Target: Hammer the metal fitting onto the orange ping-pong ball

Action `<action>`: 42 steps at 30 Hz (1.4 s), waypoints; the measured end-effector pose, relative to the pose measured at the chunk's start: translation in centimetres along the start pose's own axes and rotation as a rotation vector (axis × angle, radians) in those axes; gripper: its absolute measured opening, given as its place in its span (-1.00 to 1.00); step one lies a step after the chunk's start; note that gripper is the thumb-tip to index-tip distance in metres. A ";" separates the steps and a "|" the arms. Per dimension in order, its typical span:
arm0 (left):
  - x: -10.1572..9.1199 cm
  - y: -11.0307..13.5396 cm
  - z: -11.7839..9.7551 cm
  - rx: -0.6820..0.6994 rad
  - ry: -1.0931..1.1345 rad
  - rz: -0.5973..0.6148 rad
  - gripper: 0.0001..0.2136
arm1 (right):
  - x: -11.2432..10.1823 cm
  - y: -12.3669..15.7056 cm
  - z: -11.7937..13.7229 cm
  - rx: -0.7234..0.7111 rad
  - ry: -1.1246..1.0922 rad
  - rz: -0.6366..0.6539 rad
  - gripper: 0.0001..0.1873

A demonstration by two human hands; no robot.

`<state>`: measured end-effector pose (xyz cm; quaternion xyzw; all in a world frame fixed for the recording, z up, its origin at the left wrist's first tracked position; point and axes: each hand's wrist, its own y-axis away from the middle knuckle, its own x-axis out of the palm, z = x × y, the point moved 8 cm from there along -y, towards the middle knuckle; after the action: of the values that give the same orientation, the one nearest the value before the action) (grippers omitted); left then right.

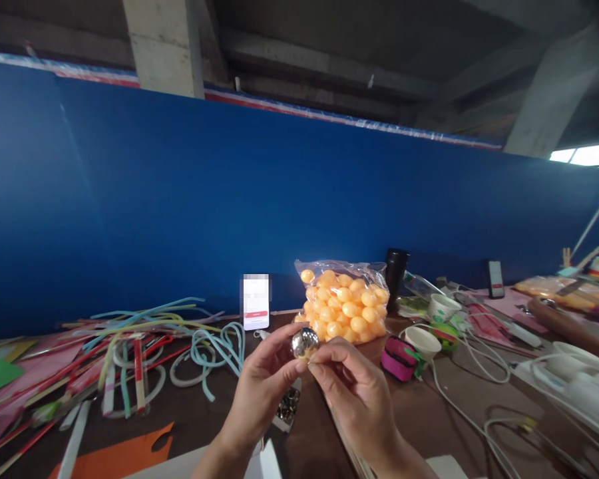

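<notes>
- Silver ball [304, 343], head view: the shiny ball is held above the bench [429, 412], in front of a clear bag of orange balls [347, 306].
- It is pinched from both sides. The left hand [259, 392] fingers are closed on its left, and the right hand [352, 389] fingers are narrowed against its lower right.
- A light, even pinch from both hands, over the bench, is judged best for so smooth a surface.
- A small box of metal pieces [289, 404] lies just below the hands.
- Coloured tubes [154, 319] are spread out to the left.
- No brand or label can be read. The propped phone [255, 303] shows only a red bar, and its upper screen is blurred.
</notes>
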<state>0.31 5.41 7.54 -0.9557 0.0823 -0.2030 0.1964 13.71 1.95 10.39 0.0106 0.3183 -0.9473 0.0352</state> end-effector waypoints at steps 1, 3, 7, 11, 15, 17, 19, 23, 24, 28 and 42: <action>0.0 0.0 -0.1 0.002 -0.007 0.000 -0.61 | 0.0 0.1 0.2 -0.008 0.017 0.004 -0.94; 0.0 0.1 -0.3 0.010 -0.021 -0.004 -0.60 | 0.0 0.2 0.5 -0.015 0.045 0.010 -0.93; 0.2 0.2 -1.0 0.031 -0.052 -0.021 -0.60 | 0.0 0.3 0.6 -0.014 0.039 0.011 -0.93; 0.5 0.2 -1.9 0.057 -0.066 -0.028 -0.63 | 0.1 0.3 0.7 -0.027 0.017 -0.003 -0.92; 0.6 0.2 -2.5 0.090 -0.103 -0.039 -0.64 | 0.1 0.3 1.2 -0.045 0.022 -0.024 -0.91; 0.6 0.2 -2.8 0.110 -0.138 -0.041 -0.63 | 0.1 0.3 1.5 -0.052 0.023 -0.040 -0.91; 0.7 0.3 -3.0 0.128 -0.170 -0.032 -0.63 | 0.1 0.3 1.6 -0.052 0.016 -0.056 -0.91; 0.8 0.4 -3.4 0.157 -0.217 -0.011 -0.64 | 0.0 0.3 1.6 -0.043 0.000 -0.078 -0.91; 0.8 0.4 -3.5 0.159 -0.229 -0.009 -0.64 | 0.0 0.3 1.6 -0.043 0.001 -0.083 -0.92; 0.8 0.4 -3.5 0.167 -0.280 -0.003 -0.64 | -0.1 0.4 1.6 -0.040 -0.001 -0.090 -0.93; 0.6 0.5 -2.9 0.163 -0.289 0.001 -0.63 | -0.1 0.3 -0.2 0.239 -0.160 -0.055 -0.76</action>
<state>-0.45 3.83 9.96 -0.9558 0.0370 -0.0691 0.2834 13.79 1.84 10.09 -0.0697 0.1996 -0.9768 0.0332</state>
